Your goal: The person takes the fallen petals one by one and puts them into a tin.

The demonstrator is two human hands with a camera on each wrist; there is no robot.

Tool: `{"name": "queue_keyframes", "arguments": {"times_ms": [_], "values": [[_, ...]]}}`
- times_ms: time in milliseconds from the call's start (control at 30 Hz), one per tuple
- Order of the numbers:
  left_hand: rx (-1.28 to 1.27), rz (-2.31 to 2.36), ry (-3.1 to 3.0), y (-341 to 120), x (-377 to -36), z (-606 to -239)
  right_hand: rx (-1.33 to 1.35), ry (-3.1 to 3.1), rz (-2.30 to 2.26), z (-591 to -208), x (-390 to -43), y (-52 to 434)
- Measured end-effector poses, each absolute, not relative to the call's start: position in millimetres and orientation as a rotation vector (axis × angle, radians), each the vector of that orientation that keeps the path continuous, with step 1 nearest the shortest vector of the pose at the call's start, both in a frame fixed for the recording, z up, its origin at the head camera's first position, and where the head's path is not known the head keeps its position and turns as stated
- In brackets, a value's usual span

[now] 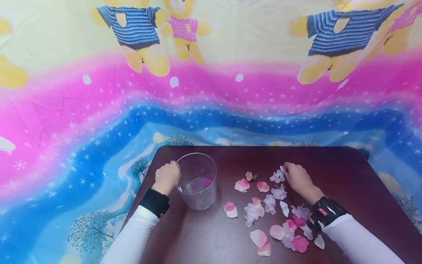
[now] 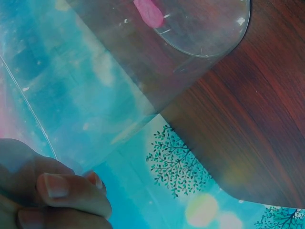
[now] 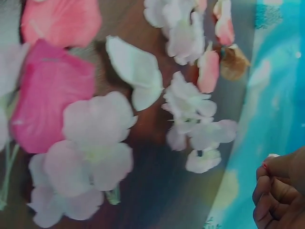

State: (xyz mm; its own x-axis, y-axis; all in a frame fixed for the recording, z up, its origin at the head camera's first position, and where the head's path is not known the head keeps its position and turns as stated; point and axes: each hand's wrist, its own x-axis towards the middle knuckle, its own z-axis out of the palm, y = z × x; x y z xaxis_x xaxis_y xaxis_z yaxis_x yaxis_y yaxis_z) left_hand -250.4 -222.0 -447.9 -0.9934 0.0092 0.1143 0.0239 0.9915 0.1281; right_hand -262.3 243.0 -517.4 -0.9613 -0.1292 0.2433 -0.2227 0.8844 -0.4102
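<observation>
In the head view my left hand (image 1: 167, 176) grips the rim of a clear plastic tub (image 1: 199, 198) at the table's left. One bright pink petal (image 1: 206, 182) lies inside it, also visible through the wall in the left wrist view. Over the table's right half, my right hand (image 1: 298, 179) pinches a small white-and-pink petal (image 3: 272, 156), mostly hidden by the thumb and fingers. Just left of that hand lies a pale lilac flower (image 1: 277, 176). A magenta petal (image 3: 52, 100) and a white petal (image 3: 136, 71) are among those spread below.
Several pink-and-white petals (image 1: 242, 185) and pale flowers (image 1: 251, 213) are scattered over the dark wooden table (image 1: 197, 238). A brown dried piece (image 1: 250, 176) lies toward the back. Behind the table hangs a printed cloth (image 1: 211, 88) with bears and snowflakes.
</observation>
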Motion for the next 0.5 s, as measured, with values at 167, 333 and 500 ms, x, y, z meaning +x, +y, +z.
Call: {"name": "queue_keyframes", "arguments": {"times_ms": [167, 333, 500], "values": [[-0.030, -0.196, -3.026, -222.2, -250.2, -447.7, 0.288, -2.823, 0.675, -503.0, -260.1, 234.2], [-0.034, -0.196, -3.019, -222.2, -250.0, -447.1, 0.309, -2.796, 0.676, -490.0, -257.8, 225.6], [-0.034, -0.201, -3.028, -222.2, -249.8, -446.7, 0.328, -2.791, 0.677, -476.4, -254.3, 216.1]]}}
